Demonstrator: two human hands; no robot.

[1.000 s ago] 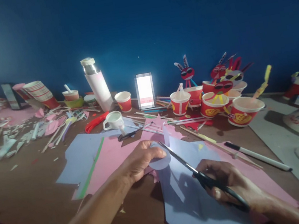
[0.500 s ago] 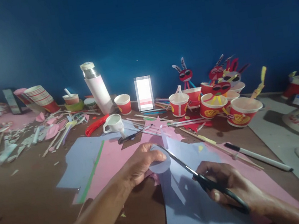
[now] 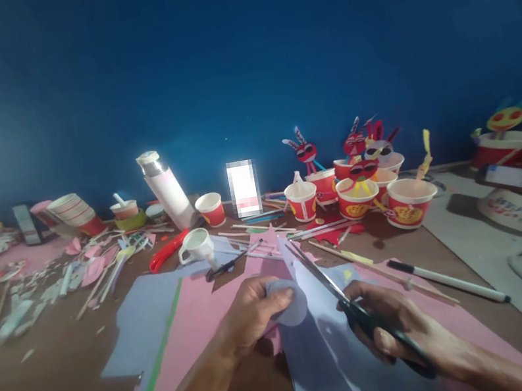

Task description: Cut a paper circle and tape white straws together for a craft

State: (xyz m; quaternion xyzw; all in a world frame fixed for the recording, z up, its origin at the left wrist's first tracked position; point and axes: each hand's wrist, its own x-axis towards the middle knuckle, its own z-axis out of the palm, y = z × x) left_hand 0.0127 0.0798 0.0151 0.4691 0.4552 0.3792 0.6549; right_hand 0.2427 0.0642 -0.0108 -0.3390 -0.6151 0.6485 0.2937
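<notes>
- left hand (image 3: 251, 314) pinched a rounded lavender paper piece (image 3: 289, 301) above the brown counter (image 3: 44, 365).
- right hand (image 3: 393, 327) gripped black scissors (image 3: 344, 305), blades parted at the paper.
- a dark blue wall (image 3: 238, 59) stood behind the decorated paper cups (image 3: 360, 192).

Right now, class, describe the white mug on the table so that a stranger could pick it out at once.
Start at the tall pink-and-white flask standing by the blue wall. Just in front of it, nearer the person, sits the mug, beside a red tool. Unlike the red paper cups around, it is plain white and has a handle.
</notes>
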